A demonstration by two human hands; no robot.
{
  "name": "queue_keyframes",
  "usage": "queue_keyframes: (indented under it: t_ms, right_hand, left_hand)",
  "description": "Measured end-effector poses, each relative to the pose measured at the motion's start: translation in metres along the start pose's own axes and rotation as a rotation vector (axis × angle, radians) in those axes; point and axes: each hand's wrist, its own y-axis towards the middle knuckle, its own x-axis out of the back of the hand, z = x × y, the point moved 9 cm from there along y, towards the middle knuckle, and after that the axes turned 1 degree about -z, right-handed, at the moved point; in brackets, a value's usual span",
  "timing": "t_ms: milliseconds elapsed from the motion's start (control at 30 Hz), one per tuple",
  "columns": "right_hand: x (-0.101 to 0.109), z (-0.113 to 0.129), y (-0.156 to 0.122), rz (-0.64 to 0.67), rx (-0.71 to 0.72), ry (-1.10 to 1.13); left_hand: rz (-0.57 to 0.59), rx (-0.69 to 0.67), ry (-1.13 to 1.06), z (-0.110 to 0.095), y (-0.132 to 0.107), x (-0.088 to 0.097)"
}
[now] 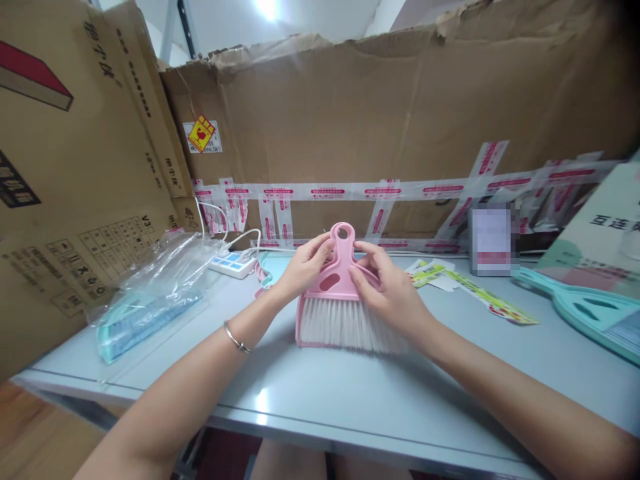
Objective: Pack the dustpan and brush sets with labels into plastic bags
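A pink hand brush (345,283) with white bristles (345,323) stands upright in front of me, bristles down on the table. Behind it shows the edge of a pink dustpan (299,327), nested against the brush. My left hand (309,263) pinches the upper left side, near the handle with its round hole. On the other side my right hand (387,287) grips the brush body, thumb in front and fingers behind. Both hands are closed on the set. The right hand hides part of the brush's right side.
On the grey table (300,393), a bagged teal brush set (145,320) lies left, near a white power strip (233,263). Yellow-green strips (475,293), a small upright box (491,240) and a teal dustpan set (590,307) are at right. Cardboard (340,127) walls the back.
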Motion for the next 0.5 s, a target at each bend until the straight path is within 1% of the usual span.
queue_keyframes:
  t_ms: [67,133,167,233,300,333,400,433,467,500]
  right_hand:
    - [0.001,0.007,-0.001,-0.037,0.079,-0.053]
    - [0.001,0.011,-0.003,-0.066,0.132,-0.099]
    - [0.0,0.012,-0.003,-0.076,0.152,-0.12]
    - [0.0,0.013,-0.004,-0.106,0.193,-0.189]
    - [0.004,0.014,-0.005,-0.174,0.224,-0.3]
    - [0.008,0.013,-0.006,-0.212,0.225,-0.35]
    - [0.015,0.007,-0.005,-0.262,0.19,-0.381]
    - [0.016,0.001,-0.003,-0.246,0.146,-0.341]
    - [0.014,-0.008,0.0,-0.186,0.082,-0.267]
    - [0.009,-0.018,0.002,-0.092,0.006,-0.175]
  left_hand:
    - [0.005,-0.024,0.016,-0.004,-0.001,0.0]
    - [0.038,-0.042,0.026,-0.007,-0.002,-0.003]
    - [0.061,-0.03,0.026,-0.007,-0.002,-0.005]
    - [0.093,0.037,0.025,-0.004,-0.004,-0.009]
    - [0.095,0.102,0.023,0.0,-0.006,-0.011]
    - [0.087,0.114,0.019,0.0,-0.007,-0.011]
    - [0.074,0.108,0.013,-0.002,-0.008,-0.012]
    - [0.072,0.105,0.014,-0.003,-0.008,-0.012]
    - [0.072,0.104,0.019,-0.002,-0.009,-0.013]
    - [0.07,0.104,0.025,-0.001,-0.009,-0.012]
